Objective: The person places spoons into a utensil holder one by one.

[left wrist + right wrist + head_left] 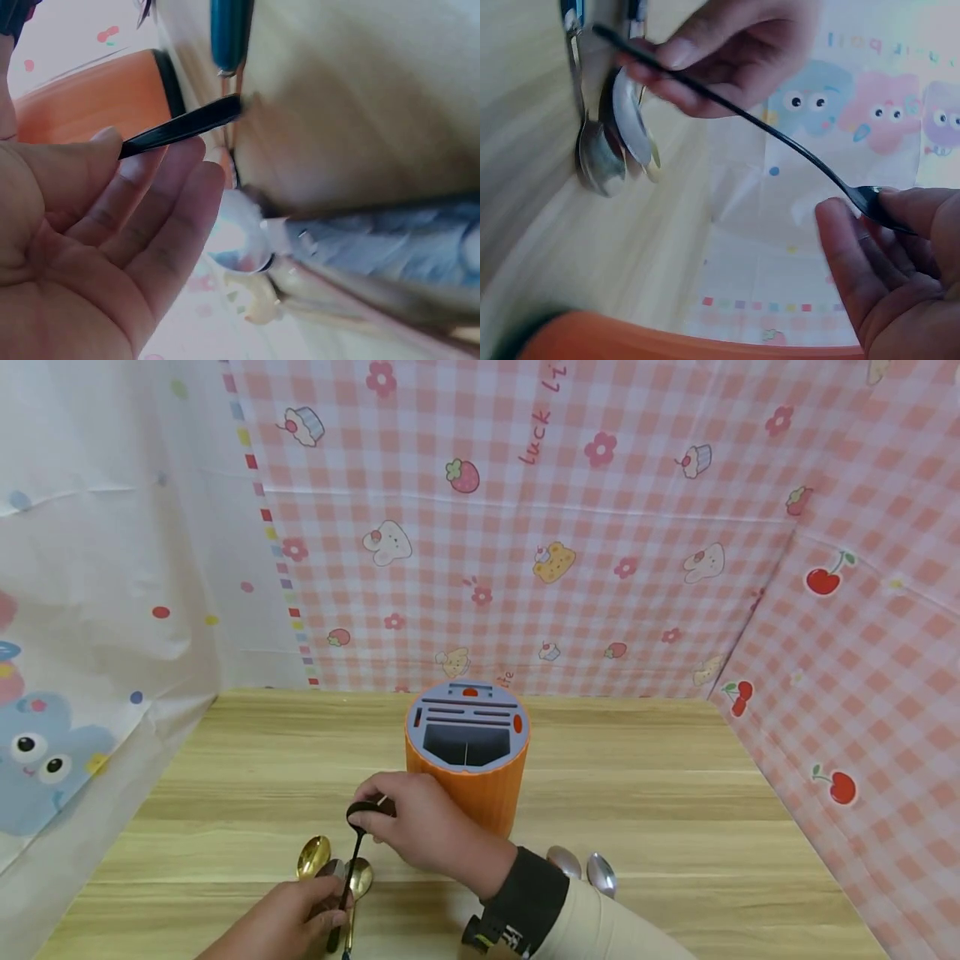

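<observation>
A slender black spoon is held between both hands, bowl end up and away, handle end toward me. My left hand pinches the handle near its lower end; in the left wrist view the other fingers lie loosely extended. With thumb and fingers, my right hand pinches the bowl, partly hiding it. Below the left hand lie a gold spoon, a second gold-toned spoon and a silver spoon. Just behind the right hand stands an orange utensil holder with a grey slotted top.
Two silver spoons lie to the right of the holder, one beside the right sleeve and another farther right. The wooden table ends at a pink checked cloth behind and at the right, and a white patterned cloth at left.
</observation>
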